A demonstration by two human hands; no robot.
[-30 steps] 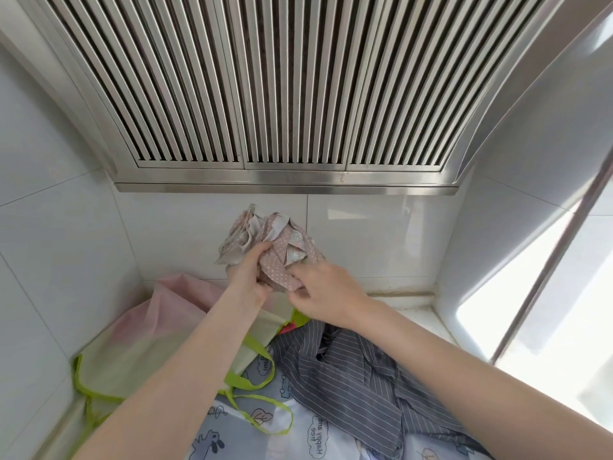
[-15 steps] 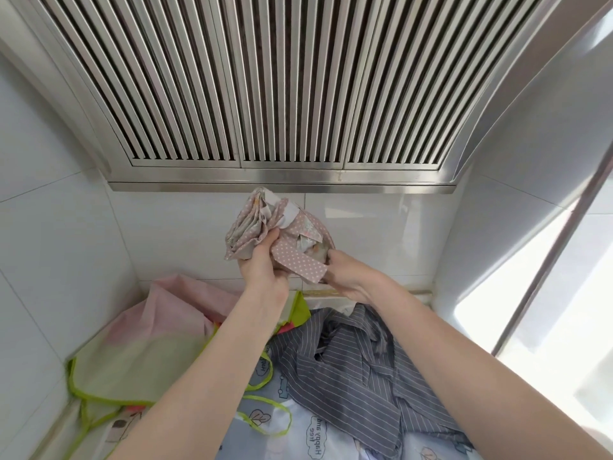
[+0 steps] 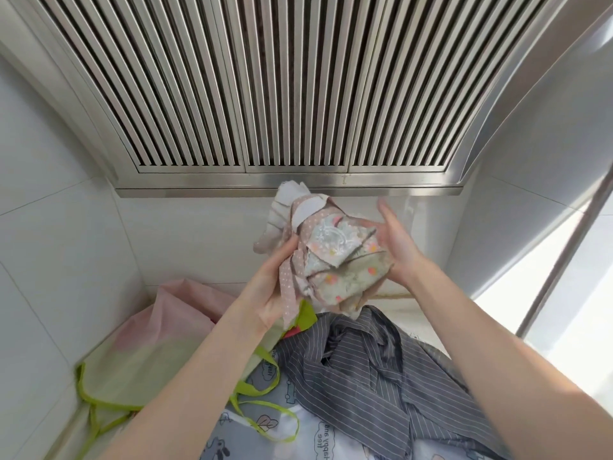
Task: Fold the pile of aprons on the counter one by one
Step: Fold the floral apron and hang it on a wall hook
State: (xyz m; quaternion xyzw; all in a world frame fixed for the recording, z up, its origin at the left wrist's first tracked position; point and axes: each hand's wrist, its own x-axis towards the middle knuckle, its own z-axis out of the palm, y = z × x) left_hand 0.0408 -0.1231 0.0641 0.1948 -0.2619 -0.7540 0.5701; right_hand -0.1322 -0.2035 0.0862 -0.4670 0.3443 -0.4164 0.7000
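Observation:
A crumpled pink polka-dot apron point(image 3: 328, 250) with a floral panel is held up in the air in front of the tiled wall. My left hand point(image 3: 272, 287) grips its left side, with a dotted strap hanging down over the palm. My right hand point(image 3: 396, 240) holds the right side of the bundle, thumb in front and fingers reaching up behind the cloth. Below on the counter lies the pile: a grey striped apron point(image 3: 371, 370), a pale blue printed apron point(image 3: 288, 426) and a pink-and-green apron with lime straps point(image 3: 146, 346).
A steel range hood point(image 3: 265, 94) with slatted grilles hangs just above and behind the raised apron. White tiled walls point(image 3: 66, 244) close in the left and back. A bright window point(image 3: 564, 293) with a metal frame is on the right.
Both hands have lifted the pink apron higher and to the right. My right hand has moved from below the strap to the bundle's right side, and the cloth has spread open a little.

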